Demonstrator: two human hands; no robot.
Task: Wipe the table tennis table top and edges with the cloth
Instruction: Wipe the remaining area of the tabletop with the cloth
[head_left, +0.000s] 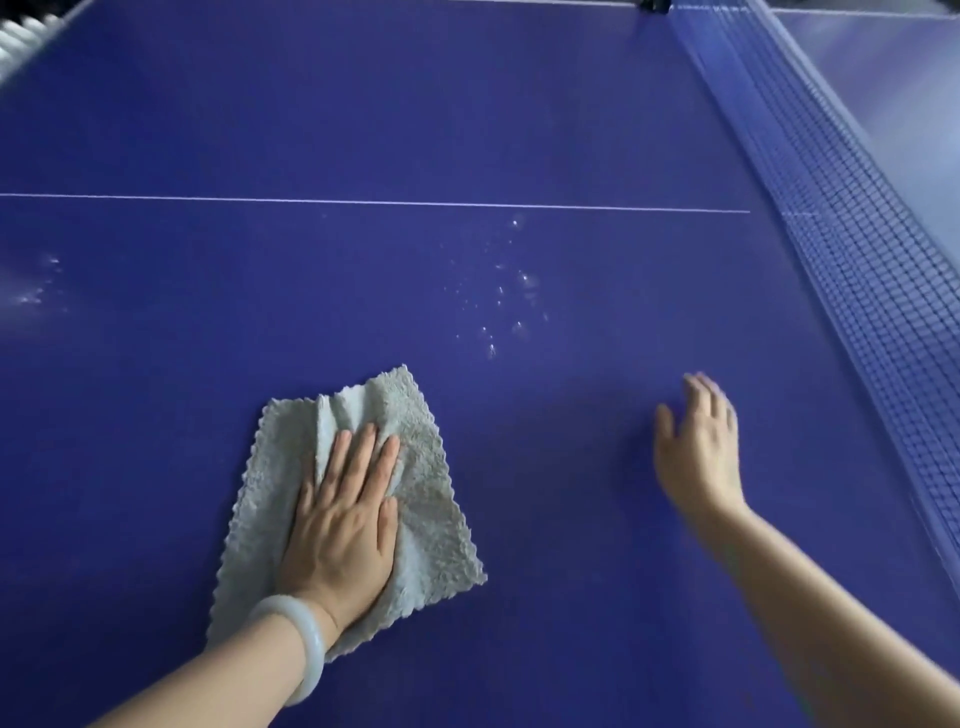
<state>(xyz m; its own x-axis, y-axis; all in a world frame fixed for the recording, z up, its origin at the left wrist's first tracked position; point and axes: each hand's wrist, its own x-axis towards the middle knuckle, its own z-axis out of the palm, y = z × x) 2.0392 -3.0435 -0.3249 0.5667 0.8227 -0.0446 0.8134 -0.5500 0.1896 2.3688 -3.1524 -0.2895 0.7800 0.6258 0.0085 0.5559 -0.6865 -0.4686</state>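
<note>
Cloth lies spread on the blue table, near the side where the person stands. The left hand lies flat on top of it, fingers straight and close together, pressing it down. It does not pinch or grab the cloth. A white bracelet sits on that wrist.

The cloth's long way points up and a bit to the right, the same way the fingers point. Past its far corner, up and to the right, small wet drops sit on the table. They do not touch the cloth. I think a push forward and a little right would run the cloth over them. More wet marks show far off to the left.

The right hand is well apart from the cloth, nearer the net. Its fingers are spread and it holds nothing. It looks blurry, so I cannot tell if it touches the table. A thin white line runs beyond the drops.
</note>
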